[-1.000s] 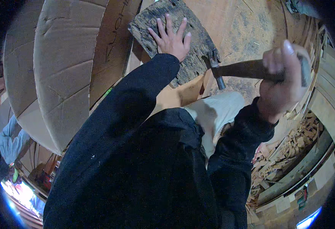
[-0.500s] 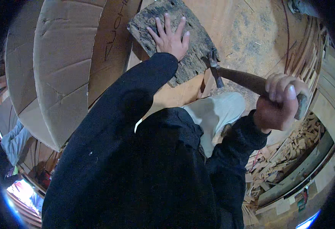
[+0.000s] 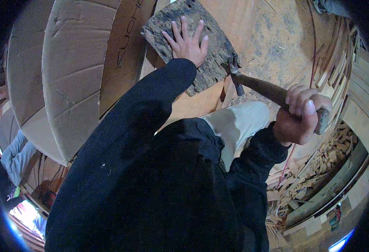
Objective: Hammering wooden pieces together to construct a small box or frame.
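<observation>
My left hand [image 3: 189, 46] lies flat with fingers spread on a dark, weathered slab of wood [image 3: 214, 54]. The slab has a rough, pitted surface and rests tilted over pale boards. My right hand [image 3: 300, 115] is wrapped round the wooden handle of a hammer [image 3: 262, 86]. The hammer's dark metal head is at the slab's right edge, with one end against the wood; whether it bites into it I cannot tell. Below the slab shows my knee in light trousers [image 3: 243, 122].
Large cardboard sheets [image 3: 73, 63] stand on the left. Sawdust-strewn pale board [image 3: 272, 42] spreads beyond the hammer. Thin wooden strips [image 3: 340, 63] line the right side, above a heap of wood scraps [image 3: 319, 172]. Another person's blue-clad leg [image 3: 18, 157] shows at far left.
My right hand has moved a little left and down with the hammer handle. The hammer head stays at the slab's edge. My left hand keeps its place.
</observation>
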Demonstrator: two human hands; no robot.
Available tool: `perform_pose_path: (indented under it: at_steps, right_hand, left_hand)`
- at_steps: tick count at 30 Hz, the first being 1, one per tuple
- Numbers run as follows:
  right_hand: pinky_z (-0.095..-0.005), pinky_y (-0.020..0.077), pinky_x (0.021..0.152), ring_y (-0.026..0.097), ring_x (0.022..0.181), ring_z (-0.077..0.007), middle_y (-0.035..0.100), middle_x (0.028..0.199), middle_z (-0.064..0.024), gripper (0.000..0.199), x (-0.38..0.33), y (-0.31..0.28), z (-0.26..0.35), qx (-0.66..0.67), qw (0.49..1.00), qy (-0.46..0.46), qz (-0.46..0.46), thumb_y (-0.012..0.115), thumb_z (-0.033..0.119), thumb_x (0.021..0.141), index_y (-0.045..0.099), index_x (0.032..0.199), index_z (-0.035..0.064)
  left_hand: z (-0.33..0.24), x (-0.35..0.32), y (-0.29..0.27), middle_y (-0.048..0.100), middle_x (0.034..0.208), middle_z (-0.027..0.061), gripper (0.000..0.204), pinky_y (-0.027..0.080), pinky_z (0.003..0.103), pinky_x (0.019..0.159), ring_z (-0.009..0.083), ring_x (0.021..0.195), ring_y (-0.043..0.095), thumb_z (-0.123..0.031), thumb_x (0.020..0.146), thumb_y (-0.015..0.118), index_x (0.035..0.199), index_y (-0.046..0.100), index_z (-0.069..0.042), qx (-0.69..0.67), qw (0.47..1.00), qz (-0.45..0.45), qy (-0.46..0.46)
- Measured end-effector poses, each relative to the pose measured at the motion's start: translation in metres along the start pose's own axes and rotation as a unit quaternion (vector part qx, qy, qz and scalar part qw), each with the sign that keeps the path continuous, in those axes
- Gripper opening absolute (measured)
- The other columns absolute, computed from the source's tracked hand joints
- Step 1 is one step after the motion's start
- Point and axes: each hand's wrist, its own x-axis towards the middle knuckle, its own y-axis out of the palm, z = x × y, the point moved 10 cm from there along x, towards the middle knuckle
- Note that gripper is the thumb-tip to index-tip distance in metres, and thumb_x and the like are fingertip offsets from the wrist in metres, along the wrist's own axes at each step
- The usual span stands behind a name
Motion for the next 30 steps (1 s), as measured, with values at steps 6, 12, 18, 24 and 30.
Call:
perform_pose_path:
  at_steps: [6, 12, 18, 24, 30]
  right_hand:
    - [-0.0293, 0.0382, 0.046, 0.040, 0.046, -0.0150, 0.042, 0.054, -0.0071, 0.015, -0.018, -0.004, 0.011, -0.027, 0.998, -0.046, -0.032, 0.055, 0.002, 0.069, 0.041, 0.071, 0.0046]
    - [-0.0285, 0.0400, 0.048, 0.045, 0.049, -0.0163, 0.044, 0.057, -0.0071, 0.016, -0.023, -0.009, 0.013, -0.036, 0.995, -0.032, -0.082, 0.058, -0.002, 0.067, 0.044, 0.074, 0.0027]
    - [-0.0233, 0.0404, 0.055, 0.049, 0.055, -0.0140, 0.053, 0.063, -0.0026, 0.020, -0.007, 0.000, 0.012, -0.279, 0.956, 0.009, -0.093, 0.070, 0.004, 0.062, 0.057, 0.077, 0.0016]
    - [-0.0291, 0.0390, 0.046, 0.045, 0.047, -0.0156, 0.047, 0.056, -0.0074, 0.015, -0.053, -0.042, 0.019, -0.016, 0.988, -0.042, -0.151, 0.058, 0.002, 0.065, 0.043, 0.064, 0.0044]
    - [-0.0286, 0.0376, 0.044, 0.042, 0.045, -0.0155, 0.045, 0.054, -0.0080, 0.015, -0.053, -0.037, 0.024, -0.013, 0.989, -0.067, -0.133, 0.056, 0.001, 0.068, 0.042, 0.070, 0.0038]
  left_hand:
    - [-0.009, 0.002, 0.001, 0.020, 0.147, 0.0177, 0.048, 0.002, 0.067, 0.102, 0.0448, 0.134, 0.013, -0.042, 0.089, 0.043, 0.136, 0.038, -0.032, -0.014, 0.999, 0.018, 0.033]
    - [-0.015, 0.001, 0.005, 0.022, 0.147, 0.0143, 0.049, 0.004, 0.067, 0.102, 0.0432, 0.133, 0.016, -0.042, 0.089, 0.043, 0.136, 0.038, -0.033, -0.008, 0.999, -0.005, 0.045]
    - [-0.020, 0.007, 0.008, 0.019, 0.147, 0.0166, 0.050, 0.003, 0.067, 0.102, 0.0425, 0.135, 0.013, -0.043, 0.090, 0.040, 0.138, 0.036, -0.031, 0.009, 0.999, 0.006, 0.051]
    - [-0.029, 0.006, 0.005, 0.024, 0.146, 0.0149, 0.049, 0.006, 0.067, 0.102, 0.0424, 0.134, 0.017, -0.043, 0.089, 0.043, 0.136, 0.037, -0.033, 0.013, 0.996, 0.021, 0.086]
    - [-0.031, 0.006, 0.008, 0.025, 0.146, 0.0154, 0.050, 0.006, 0.066, 0.103, 0.0414, 0.134, 0.017, -0.044, 0.089, 0.042, 0.137, 0.037, -0.032, 0.010, 0.996, 0.014, 0.087]
